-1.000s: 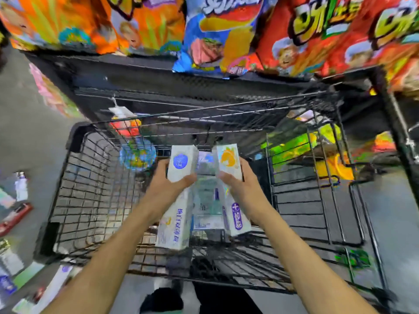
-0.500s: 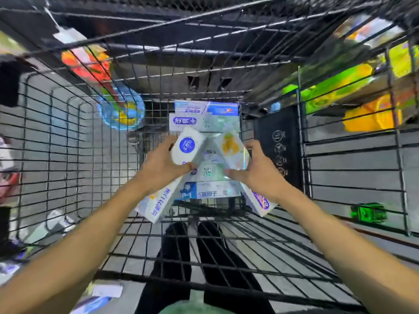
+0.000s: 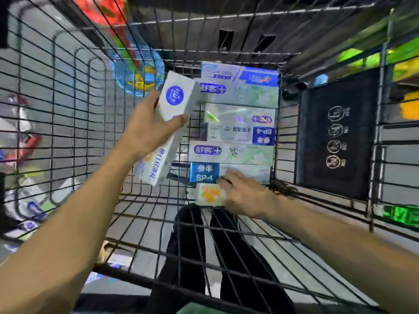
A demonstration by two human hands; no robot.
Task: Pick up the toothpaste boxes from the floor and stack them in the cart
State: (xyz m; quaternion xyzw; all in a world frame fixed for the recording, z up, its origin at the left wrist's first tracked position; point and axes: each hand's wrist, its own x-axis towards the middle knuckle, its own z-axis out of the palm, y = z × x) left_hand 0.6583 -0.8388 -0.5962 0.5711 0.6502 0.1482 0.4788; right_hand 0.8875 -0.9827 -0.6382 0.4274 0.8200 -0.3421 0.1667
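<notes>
Bright, even indoor light, with heavy motion blur

The cart [image 3: 68, 91] wires bow outward at the frame edges (wide-angle distortion); the right hand [image 3: 243, 196] smears, glare flares on the glossy toothpaste boxes [image 3: 238, 123], and colours beyond the wires dissolve into streaks.

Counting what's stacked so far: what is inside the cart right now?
A row of toothpaste boxes lies flat on the cart floor. The right hand covers part of the nearest, orange-marked box.

both forearms bare, no sleeves, no rings on the left hand [image 3: 149, 130] or right hand [image 3: 246, 196]; black trousers [image 3: 190, 245] below.
</notes>
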